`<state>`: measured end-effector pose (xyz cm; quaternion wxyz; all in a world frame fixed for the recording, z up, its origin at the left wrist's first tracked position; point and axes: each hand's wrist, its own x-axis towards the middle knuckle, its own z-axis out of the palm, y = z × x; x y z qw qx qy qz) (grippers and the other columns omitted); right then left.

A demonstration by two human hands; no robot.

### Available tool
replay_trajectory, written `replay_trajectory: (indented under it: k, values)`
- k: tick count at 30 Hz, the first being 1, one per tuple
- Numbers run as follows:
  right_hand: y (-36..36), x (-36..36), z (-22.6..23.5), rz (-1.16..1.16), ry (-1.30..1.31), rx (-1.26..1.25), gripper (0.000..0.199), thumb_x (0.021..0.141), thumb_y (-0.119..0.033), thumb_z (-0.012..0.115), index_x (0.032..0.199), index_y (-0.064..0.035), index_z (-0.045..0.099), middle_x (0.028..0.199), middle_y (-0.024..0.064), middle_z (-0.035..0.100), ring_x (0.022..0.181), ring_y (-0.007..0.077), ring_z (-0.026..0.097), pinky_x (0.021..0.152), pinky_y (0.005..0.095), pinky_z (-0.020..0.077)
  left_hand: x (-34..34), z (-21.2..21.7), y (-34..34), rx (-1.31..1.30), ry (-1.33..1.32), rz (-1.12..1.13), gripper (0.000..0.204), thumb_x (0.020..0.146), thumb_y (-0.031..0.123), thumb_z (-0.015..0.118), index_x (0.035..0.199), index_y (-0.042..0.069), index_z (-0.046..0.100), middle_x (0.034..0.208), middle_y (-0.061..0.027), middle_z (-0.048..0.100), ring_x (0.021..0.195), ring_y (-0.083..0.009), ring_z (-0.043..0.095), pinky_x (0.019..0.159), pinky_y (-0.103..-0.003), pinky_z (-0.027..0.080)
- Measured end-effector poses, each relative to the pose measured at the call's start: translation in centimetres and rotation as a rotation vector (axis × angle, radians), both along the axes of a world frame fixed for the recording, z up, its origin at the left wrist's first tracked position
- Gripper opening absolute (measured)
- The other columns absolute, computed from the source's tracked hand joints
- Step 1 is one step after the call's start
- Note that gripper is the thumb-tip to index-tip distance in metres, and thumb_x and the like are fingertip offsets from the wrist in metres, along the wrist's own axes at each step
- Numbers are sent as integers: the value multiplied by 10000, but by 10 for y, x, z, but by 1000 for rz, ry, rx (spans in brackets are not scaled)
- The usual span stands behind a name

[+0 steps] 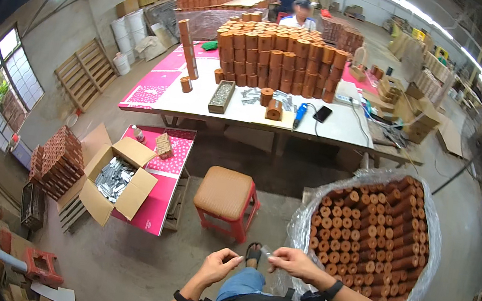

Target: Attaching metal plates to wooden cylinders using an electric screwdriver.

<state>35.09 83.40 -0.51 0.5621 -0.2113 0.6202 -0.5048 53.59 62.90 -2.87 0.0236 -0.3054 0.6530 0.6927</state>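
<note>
My right hand (294, 263) is closed in a pinch on a small shiny grey piece (266, 250); its exact kind is too small to tell. Across from it, my left hand (218, 266) has thumb and forefinger pressed together, and whatever they hold, if anything, I cannot make out. Both hands are in front of my body, above my sandalled foot (253, 253), apart from each other. Ahead of them stands a red stool (223, 194) with a brown seat. To the left, an open cardboard box (138, 153) holds many small grey metal pieces (113, 179).
On the white-topped table (190, 100) are stacked brown wooden cylinders (259, 61), a metal-filled tray (221, 97), a blue power tool (300, 116) and a phone (322, 114). A plastic-lined bin (297, 231) of cylinders stands at right. Behind the stack sits another person (301, 19).
</note>
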Motion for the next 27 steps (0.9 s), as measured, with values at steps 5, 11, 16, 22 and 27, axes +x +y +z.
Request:
replay_trajectory:
  k: [5,11,16,22,27]
  values:
    - [2,-127,-11,-269,182,200,249,1005,-247,675,1033,0,691,861,61,742,771,110,678,709,259,507,-55,-75,-93,-445,-367,-133,490,886,477,748,1131,53,742,1089,-158,756,1033,-278,720,907,-384,553]
    - [8,-240,-6,-453,193,281,203,1020,-206,637,991,-13,690,780,55,731,671,105,664,558,230,450,-147,-135,-208,-581,-591,-340,547,842,483,771,1181,56,725,1190,-193,723,1156,-339,674,977,-428,521]
    - [-26,-322,-21,-482,90,359,181,1017,-188,635,1010,-17,695,793,57,743,684,96,661,550,221,435,-218,-202,-278,-621,-718,-361,555,839,456,771,1243,83,703,1261,-180,700,1198,-338,654,1003,-435,517]
    - [-102,-457,-42,-425,-8,323,162,1002,-133,640,1045,19,678,874,87,754,787,134,690,735,266,523,-326,-251,-317,-602,-911,-634,557,880,371,714,1362,108,622,1366,-202,636,1306,-397,570,1049,-470,496]
    - [-143,-555,-53,-530,157,154,122,1022,-128,612,1047,-19,661,832,64,726,734,132,670,698,266,539,-340,-333,-347,-818,-881,-814,481,988,254,506,1456,144,517,1466,-187,523,1377,-419,458,1058,-538,473]
